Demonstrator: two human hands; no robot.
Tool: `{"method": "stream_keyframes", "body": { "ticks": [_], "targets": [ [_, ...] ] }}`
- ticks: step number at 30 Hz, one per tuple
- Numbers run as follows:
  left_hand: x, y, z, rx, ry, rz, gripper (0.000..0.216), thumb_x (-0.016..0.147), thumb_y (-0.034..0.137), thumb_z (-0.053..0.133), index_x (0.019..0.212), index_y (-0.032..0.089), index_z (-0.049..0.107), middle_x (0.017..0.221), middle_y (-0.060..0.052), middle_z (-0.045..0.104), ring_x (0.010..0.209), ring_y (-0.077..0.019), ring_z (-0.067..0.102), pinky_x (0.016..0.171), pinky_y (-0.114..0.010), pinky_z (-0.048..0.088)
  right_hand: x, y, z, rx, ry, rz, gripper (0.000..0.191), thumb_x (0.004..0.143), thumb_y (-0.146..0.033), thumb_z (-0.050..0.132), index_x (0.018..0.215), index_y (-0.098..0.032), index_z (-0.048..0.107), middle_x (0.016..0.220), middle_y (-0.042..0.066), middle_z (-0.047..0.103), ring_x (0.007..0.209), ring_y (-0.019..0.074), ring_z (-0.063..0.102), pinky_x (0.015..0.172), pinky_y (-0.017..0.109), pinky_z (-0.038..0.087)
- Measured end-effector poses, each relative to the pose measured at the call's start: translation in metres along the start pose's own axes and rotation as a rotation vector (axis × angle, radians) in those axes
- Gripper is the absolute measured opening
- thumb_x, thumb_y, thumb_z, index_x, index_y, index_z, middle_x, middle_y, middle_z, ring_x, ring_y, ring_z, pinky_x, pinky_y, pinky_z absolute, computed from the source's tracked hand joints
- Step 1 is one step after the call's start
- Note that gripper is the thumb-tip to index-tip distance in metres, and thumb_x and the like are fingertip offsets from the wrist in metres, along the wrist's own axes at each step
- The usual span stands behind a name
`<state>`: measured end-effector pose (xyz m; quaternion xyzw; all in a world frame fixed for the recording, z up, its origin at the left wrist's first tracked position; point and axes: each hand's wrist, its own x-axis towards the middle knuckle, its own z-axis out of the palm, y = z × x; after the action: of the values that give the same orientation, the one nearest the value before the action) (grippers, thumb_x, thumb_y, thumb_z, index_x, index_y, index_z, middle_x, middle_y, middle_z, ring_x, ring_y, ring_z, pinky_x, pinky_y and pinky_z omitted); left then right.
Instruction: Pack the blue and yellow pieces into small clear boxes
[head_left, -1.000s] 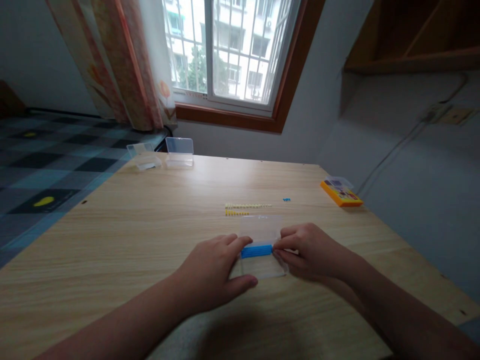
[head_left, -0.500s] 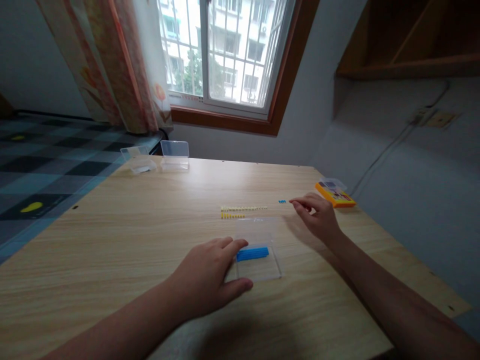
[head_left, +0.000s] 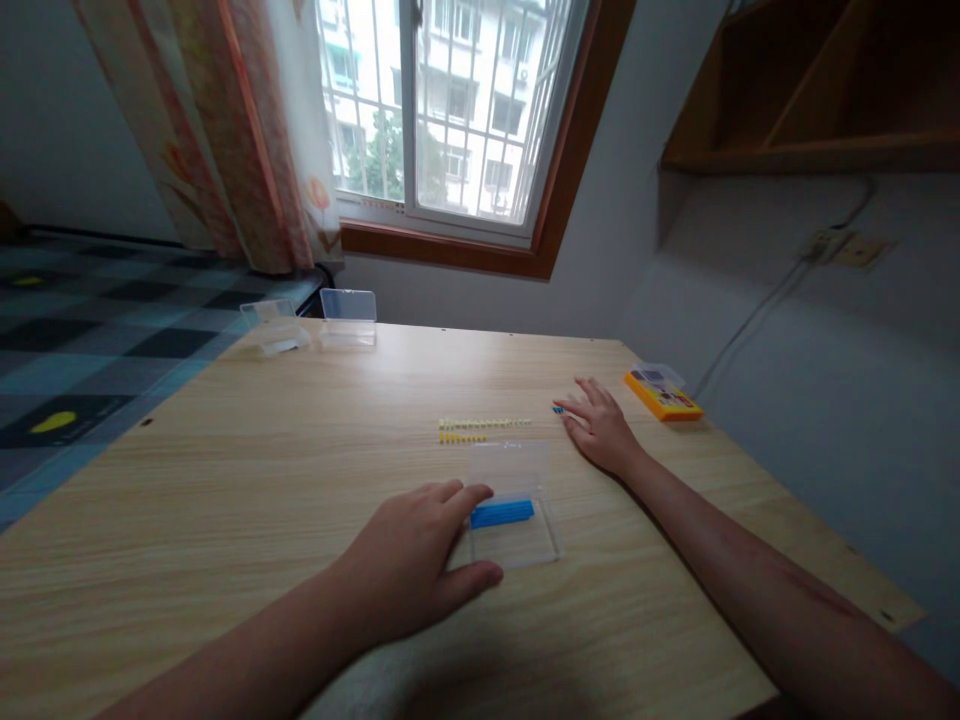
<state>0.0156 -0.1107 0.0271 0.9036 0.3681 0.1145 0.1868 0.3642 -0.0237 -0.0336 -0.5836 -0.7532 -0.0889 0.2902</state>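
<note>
My left hand [head_left: 427, 550] rests at the left side of an opened clear plastic case [head_left: 517, 545], thumb and fingers apart and touching its edge. Several blue sticks [head_left: 504, 513] lie side by side in the case. My right hand [head_left: 600, 425] lies low over the table with its fingers spread, the fingertips at some small blue pieces [head_left: 557, 409] that they partly cover. Left of it are a row of pale cream pieces [head_left: 487, 424] and a shorter row of yellow pieces [head_left: 461, 438], just behind the case.
A yellow-orange box [head_left: 664, 395] with a clear lid stands near the table's right edge. Two open clear cases, one at the back left corner [head_left: 274, 330] and another beside it [head_left: 349, 325], stand far off. A checked bed [head_left: 112, 330] adjoins the table [head_left: 262, 470] on the left.
My right hand has gone from a pinch above the table to spread fingers and moved slightly left, over the small blue pieces. My left hand stays at the case.
</note>
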Motion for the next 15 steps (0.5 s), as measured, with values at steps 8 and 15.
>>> {"method": "stream_keyframes", "body": {
  "ticks": [8, 15],
  "targets": [
    [0.0008, 0.0002, -0.0001, -0.002, -0.015, 0.000, 0.059, 0.087, 0.045, 0.069, 0.139, 0.020, 0.055, 0.121, -0.010, 0.069, 0.110, -0.0329, 0.066, 0.096, -0.049, 0.053, -0.0006, 0.0012, -0.0042, -0.013, -0.023, -0.011, 0.022, 0.088, -0.023, 0.067, 0.102, -0.025, 0.082, 0.159, 0.007, 0.041, 0.151, 0.0346, 0.028, 0.121, 0.055, 0.028],
    [0.0006, -0.0011, 0.0005, -0.003, -0.008, -0.003, 0.059, 0.086, 0.045, 0.068, 0.138, 0.021, 0.055, 0.122, -0.010, 0.069, 0.111, -0.0324, 0.066, 0.096, -0.048, 0.052, -0.0007, 0.0015, -0.0063, -0.018, -0.033, 0.012, 0.015, 0.088, -0.029, 0.070, 0.093, -0.025, 0.084, 0.158, 0.008, 0.043, 0.151, 0.0375, 0.026, 0.119, 0.062, 0.027]
  ]
}}
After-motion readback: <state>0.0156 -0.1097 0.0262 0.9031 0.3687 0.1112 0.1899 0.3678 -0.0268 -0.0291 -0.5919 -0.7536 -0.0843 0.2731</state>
